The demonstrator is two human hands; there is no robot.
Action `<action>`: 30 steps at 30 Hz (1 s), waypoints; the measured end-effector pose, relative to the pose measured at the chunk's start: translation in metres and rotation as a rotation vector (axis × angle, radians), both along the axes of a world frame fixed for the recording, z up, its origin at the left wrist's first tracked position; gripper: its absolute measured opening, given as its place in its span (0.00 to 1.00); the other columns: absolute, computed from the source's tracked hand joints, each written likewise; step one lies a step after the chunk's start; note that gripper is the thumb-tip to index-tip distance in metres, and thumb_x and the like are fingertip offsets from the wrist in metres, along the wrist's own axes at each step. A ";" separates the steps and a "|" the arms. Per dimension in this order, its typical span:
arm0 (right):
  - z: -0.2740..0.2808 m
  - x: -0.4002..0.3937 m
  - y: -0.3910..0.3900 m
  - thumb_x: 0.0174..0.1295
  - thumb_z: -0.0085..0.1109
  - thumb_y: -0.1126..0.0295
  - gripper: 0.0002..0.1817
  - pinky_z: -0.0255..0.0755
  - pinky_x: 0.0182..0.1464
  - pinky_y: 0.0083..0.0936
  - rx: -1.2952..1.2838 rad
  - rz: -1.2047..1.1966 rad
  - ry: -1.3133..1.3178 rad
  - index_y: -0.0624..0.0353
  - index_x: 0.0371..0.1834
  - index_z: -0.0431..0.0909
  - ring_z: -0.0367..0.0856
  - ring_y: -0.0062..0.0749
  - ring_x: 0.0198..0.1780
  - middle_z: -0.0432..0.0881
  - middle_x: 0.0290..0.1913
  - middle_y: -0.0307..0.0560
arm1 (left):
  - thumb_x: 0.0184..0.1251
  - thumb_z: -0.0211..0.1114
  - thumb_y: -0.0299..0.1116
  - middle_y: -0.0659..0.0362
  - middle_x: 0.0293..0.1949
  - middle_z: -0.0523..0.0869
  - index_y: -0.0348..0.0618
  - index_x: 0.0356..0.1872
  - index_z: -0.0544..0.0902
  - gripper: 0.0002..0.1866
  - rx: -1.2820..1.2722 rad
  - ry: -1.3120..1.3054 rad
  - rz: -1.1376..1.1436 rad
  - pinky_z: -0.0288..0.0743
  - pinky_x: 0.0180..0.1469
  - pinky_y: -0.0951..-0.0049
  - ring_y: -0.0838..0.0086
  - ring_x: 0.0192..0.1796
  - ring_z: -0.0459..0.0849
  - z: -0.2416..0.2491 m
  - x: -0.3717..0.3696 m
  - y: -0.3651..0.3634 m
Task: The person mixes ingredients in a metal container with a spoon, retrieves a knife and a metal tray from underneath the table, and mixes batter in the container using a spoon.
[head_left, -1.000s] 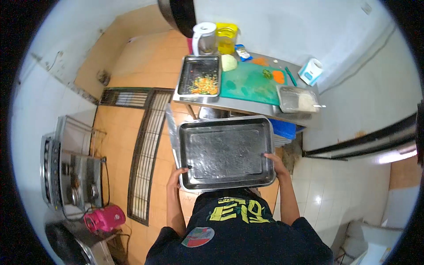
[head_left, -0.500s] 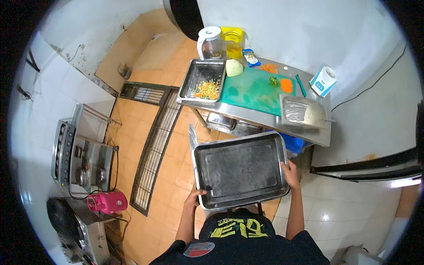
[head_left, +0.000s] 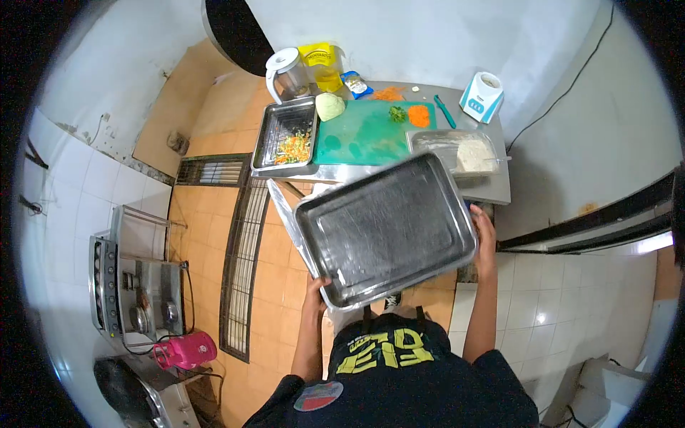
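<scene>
Metal tray btwn L hand (lower corner) & R hand (side).

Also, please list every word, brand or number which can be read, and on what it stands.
Nothing reads with certainty.
Yellow plastic pouch: dark lettering, too blurred.
Small blue-white packet: print too small.
Black cloth shirt: large yellow-green lettering, too distorted.
White-turquoise plastic appliance: too small.

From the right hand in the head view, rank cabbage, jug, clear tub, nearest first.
1. Clear tub: on the table, beyond the right hand.
2. Cabbage: at the back-left corner of the cutting board.
3. Jug: past it, farther back left.
</scene>
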State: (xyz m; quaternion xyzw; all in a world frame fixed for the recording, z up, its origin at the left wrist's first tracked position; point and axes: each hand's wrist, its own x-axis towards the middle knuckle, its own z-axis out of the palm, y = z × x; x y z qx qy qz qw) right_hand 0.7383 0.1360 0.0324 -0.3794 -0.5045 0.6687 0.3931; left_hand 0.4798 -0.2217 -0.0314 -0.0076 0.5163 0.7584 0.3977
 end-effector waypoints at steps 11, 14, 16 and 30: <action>0.059 -0.062 0.045 0.70 0.61 0.49 0.31 0.81 0.46 0.25 0.144 0.139 -0.032 0.58 0.69 0.73 0.85 0.31 0.48 0.83 0.55 0.47 | 0.46 0.62 0.30 0.54 0.48 0.79 0.38 0.64 0.69 0.36 0.095 0.102 0.031 0.81 0.51 0.59 0.62 0.48 0.82 0.022 -0.090 0.059; 0.093 -0.111 0.036 0.61 0.70 0.49 0.38 0.80 0.50 0.32 0.475 0.100 -0.580 0.56 0.71 0.72 0.84 0.34 0.49 0.83 0.56 0.50 | 0.44 0.64 0.30 0.53 0.50 0.79 0.38 0.64 0.69 0.38 0.072 0.163 -0.009 0.82 0.50 0.59 0.61 0.48 0.82 0.037 -0.124 0.076; 0.118 -0.146 0.029 0.51 0.77 0.51 0.47 0.77 0.56 0.41 0.507 0.070 -0.771 0.51 0.75 0.67 0.84 0.46 0.55 0.83 0.58 0.55 | 0.41 0.65 0.28 0.53 0.50 0.81 0.39 0.64 0.70 0.39 0.118 0.172 -0.082 0.82 0.51 0.58 0.60 0.49 0.83 0.020 -0.157 0.083; 0.105 -0.240 0.001 0.40 0.84 0.54 0.58 0.76 0.59 0.46 0.574 -0.235 -1.131 0.54 0.76 0.61 0.81 0.58 0.61 0.79 0.64 0.60 | 0.37 0.68 0.28 0.54 0.48 0.81 0.40 0.64 0.68 0.42 -0.105 0.029 -0.456 0.82 0.47 0.60 0.61 0.47 0.84 0.036 -0.302 0.131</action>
